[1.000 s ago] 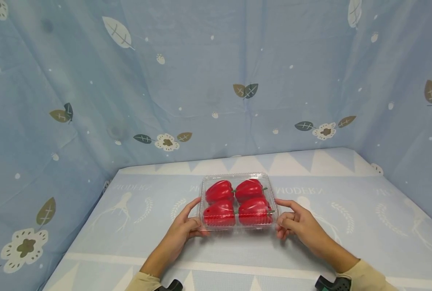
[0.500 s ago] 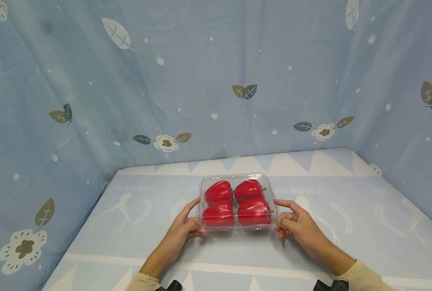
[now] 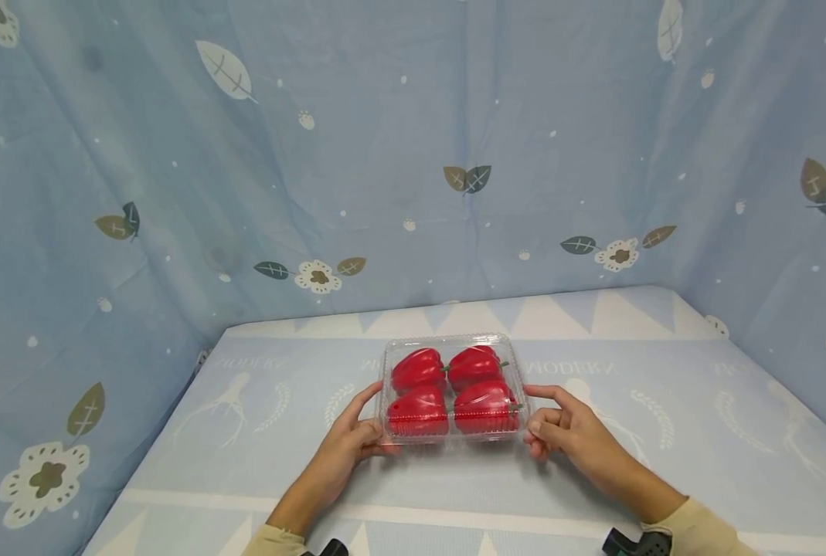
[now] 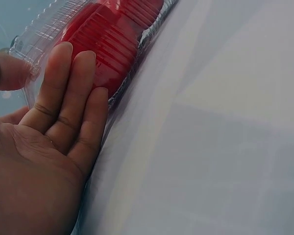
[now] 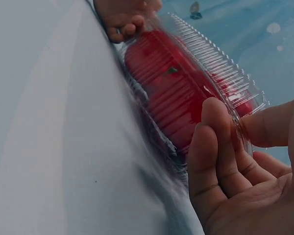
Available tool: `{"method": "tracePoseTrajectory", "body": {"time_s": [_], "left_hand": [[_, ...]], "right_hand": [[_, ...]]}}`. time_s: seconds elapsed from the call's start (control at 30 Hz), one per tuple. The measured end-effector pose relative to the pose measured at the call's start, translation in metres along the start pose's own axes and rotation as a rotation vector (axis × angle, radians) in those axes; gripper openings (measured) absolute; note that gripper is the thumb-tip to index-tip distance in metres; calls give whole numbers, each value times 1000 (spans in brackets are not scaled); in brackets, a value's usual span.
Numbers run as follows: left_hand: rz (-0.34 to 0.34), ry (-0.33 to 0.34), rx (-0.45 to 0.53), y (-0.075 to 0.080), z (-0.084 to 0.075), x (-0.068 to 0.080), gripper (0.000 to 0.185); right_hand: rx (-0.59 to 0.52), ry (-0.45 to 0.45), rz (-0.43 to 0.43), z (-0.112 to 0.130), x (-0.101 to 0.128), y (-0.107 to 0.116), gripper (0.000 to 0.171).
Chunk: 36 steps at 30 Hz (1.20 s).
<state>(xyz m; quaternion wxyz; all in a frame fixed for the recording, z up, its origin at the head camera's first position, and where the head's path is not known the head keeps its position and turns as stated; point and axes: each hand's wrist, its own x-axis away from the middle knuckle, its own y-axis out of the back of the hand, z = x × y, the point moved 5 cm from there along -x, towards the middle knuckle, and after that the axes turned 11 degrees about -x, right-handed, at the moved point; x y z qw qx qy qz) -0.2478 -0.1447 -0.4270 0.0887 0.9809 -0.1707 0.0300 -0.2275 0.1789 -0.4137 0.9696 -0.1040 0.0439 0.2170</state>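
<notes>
A clear plastic clamshell box (image 3: 454,442) sits on the table in the middle of the head view, its lid down. Several red bell peppers (image 3: 418,409) with green stems lie inside it in two rows. My left hand (image 3: 343,444) pinches the box's left edge; in the left wrist view the thumb is at the rim and the fingers (image 4: 59,83) lie along the ribbed side. At the opposite edge, my right hand (image 3: 569,428) pinches the rim, thumb and fingers (image 5: 215,132) meeting at it in the right wrist view.
The table (image 3: 246,463) wears a pale blue and white printed cloth. Blue patterned curtains (image 3: 385,154) enclose it at the back and both sides. Black wrist devices (image 3: 635,542) are strapped by beige sleeves (image 3: 705,529).
</notes>
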Motion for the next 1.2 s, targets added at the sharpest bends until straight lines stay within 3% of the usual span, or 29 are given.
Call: {"method": "tracePoseTrajectory", "body": {"time_s": [0.27, 0.57, 0.7, 0.9, 1.2], "left_hand": [[0, -9, -9, 2, -2, -1, 65], [18, -83, -74, 12, -1, 1, 64], [23, -123, -128, 14, -2, 2, 61], [-31, -182, -241, 23, -8, -1, 54], [-98, -135, -336, 27, -15, 1, 49]], "right_hand": [[-56, -24, 29, -6, -2, 5, 59], [5, -88, -13, -7, -7, 11, 55], [37, -93, -46, -5, -7, 15, 51], [71, -74, -81, -2, -11, 21, 48], [133, -85, -166, 5, -14, 49, 43]]}}
